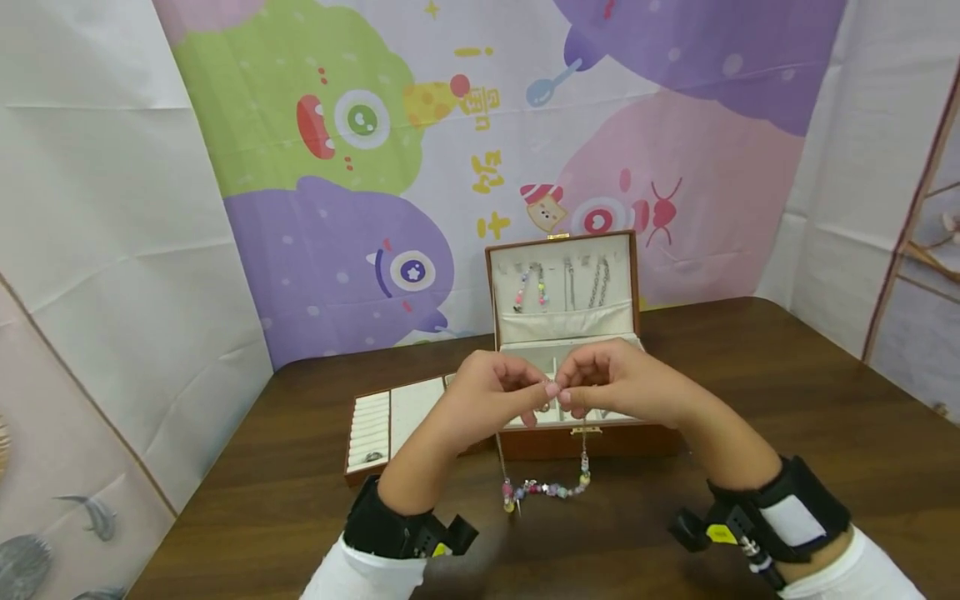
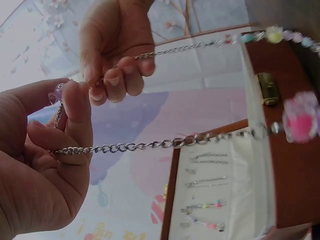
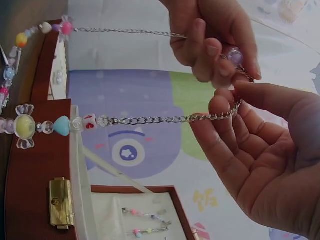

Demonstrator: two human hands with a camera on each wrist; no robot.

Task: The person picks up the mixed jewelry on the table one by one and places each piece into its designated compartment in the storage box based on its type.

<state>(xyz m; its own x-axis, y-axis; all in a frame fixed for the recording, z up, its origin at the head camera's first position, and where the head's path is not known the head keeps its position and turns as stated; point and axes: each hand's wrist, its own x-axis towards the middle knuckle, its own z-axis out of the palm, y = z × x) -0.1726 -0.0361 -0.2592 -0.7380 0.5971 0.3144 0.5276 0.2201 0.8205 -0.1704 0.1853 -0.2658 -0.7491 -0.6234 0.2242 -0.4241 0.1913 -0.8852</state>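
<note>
A beaded necklace (image 1: pixel 551 490) with silver chain ends hangs in a loop between my two hands, in front of the open jewelry box (image 1: pixel 540 442). My left hand (image 1: pixel 491 392) pinches one chain end between thumb and forefinger; a purple bead (image 2: pixel 58 92) sits by those fingertips in the left wrist view. The other chain end is pinched by my right hand (image 1: pixel 626 383), its chain (image 3: pixel 155 120) running across the fingers in the right wrist view. Both sets of fingertips meet over the box. Candy-shaped, heart and round beads make up the lower part.
Inside the raised lid (image 1: pixel 562 279) hang a colorful bead bracelet (image 1: pixel 531 287) and silver chains (image 1: pixel 600 282). To the left lies a lined tray (image 1: pixel 408 408) with ring slots, a ring (image 1: pixel 372 457) in one. All stand on a dark wooden table (image 1: pixel 255 500) before a cartoon-printed cloth (image 1: pixel 360 225).
</note>
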